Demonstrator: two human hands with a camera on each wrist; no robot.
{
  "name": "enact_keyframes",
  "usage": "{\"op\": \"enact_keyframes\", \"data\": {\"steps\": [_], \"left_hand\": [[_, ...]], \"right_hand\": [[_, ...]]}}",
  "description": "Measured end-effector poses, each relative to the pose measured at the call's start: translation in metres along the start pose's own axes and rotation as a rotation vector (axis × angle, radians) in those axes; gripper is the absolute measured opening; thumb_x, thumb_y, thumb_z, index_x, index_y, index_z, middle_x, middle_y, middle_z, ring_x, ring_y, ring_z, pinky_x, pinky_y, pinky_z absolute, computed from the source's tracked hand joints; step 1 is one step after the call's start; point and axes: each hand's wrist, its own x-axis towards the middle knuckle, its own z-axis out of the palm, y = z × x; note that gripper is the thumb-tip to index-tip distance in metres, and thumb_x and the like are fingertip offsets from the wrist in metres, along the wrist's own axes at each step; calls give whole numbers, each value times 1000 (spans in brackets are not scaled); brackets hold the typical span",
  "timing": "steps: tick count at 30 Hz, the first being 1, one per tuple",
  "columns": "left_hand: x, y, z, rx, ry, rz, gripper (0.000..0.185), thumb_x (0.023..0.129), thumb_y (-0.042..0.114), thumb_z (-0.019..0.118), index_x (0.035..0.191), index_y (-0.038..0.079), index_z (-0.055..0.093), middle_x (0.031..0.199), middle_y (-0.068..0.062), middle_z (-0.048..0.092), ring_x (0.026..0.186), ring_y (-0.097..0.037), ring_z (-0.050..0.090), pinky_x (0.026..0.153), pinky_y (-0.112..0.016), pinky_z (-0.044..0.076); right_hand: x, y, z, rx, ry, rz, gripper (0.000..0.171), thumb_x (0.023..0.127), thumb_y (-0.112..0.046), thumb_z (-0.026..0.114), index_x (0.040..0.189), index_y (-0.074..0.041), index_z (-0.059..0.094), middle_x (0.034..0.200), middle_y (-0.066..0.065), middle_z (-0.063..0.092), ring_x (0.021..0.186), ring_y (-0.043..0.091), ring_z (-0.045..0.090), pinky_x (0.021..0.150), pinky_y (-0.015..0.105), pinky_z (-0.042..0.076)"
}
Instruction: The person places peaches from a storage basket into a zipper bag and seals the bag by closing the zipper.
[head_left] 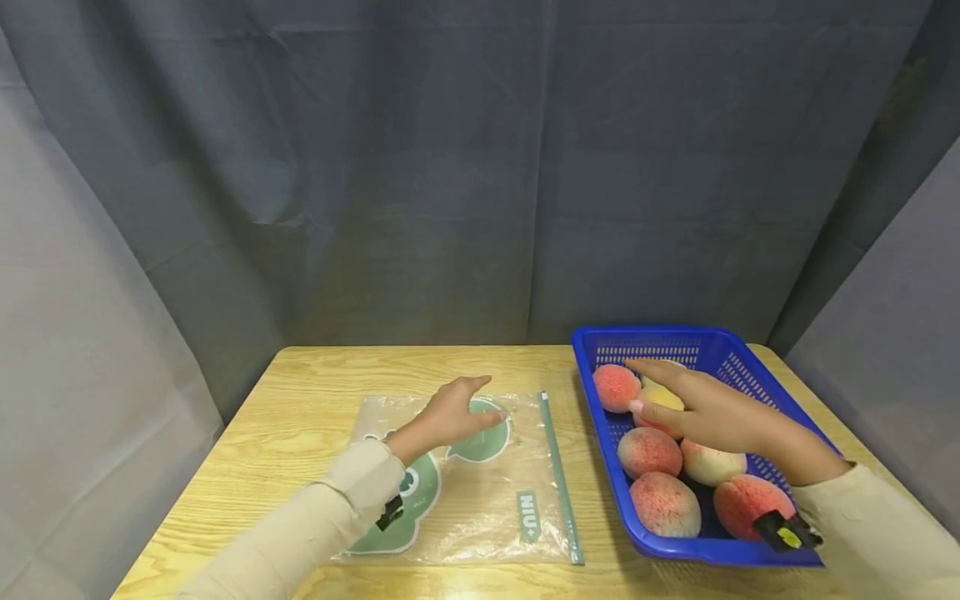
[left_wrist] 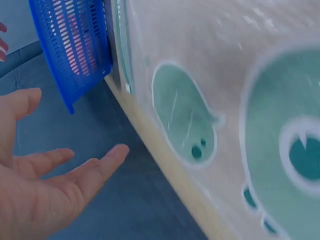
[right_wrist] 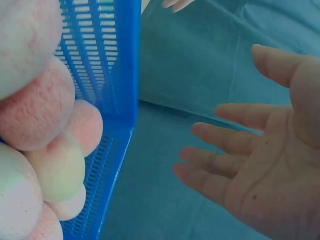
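A clear zip bag (head_left: 487, 500) with green printed shapes and a green zip edge lies flat on the wooden table. Over its upper part hovers my left hand (head_left: 450, 412), fingers extended and nothing in them; the left wrist view shows the bag (left_wrist: 185, 115) beside that hand (left_wrist: 45, 190). To the right, a blue plastic basket (head_left: 611, 492) holds several red and yellowish peaches (head_left: 664, 504). My right hand (head_left: 712, 412) is above the basket, its fingers spread and holding nothing. In the right wrist view the palm (right_wrist: 280, 165) faces the peaches (right_wrist: 40, 110) across a gap.
The light wooden table (head_left: 315, 383) carries the bag and the basket. Behind it hangs a dark grey cloth (head_left: 405, 167), with paler cloth at the left (head_left: 90, 317) and right sides. The basket's raised rim stands close to the bag's zip edge.
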Motion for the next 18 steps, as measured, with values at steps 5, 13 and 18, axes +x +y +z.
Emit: {"op": "enact_keyframes", "data": {"steps": [5,13,18], "left_hand": [[10,3,24,-50,-26,-38,65,89,36,66,138,-1,46,132,-22,55,116,-39,56,94,-48,50],[20,14,59,-83,-33,-81,60,87,34,70,132,-3,52,121,-21,62,110,-33,60,90,-40,53],[24,21,77,-62,-3,-82,59,84,28,73,129,-5,54,113,-21,66,103,-31,63,84,-37,55]], "right_hand": [[-11,-4,8,13,38,15,54,99,-34,53,144,-6,40,143,22,43,131,46,38,98,68,34],[-27,-9,26,104,64,-43,47,100,-22,52,143,-4,42,139,14,51,121,27,53,86,37,54],[-39,-16,39,155,82,-41,46,99,-21,54,143,-12,44,141,10,50,126,33,48,93,48,50]]}}
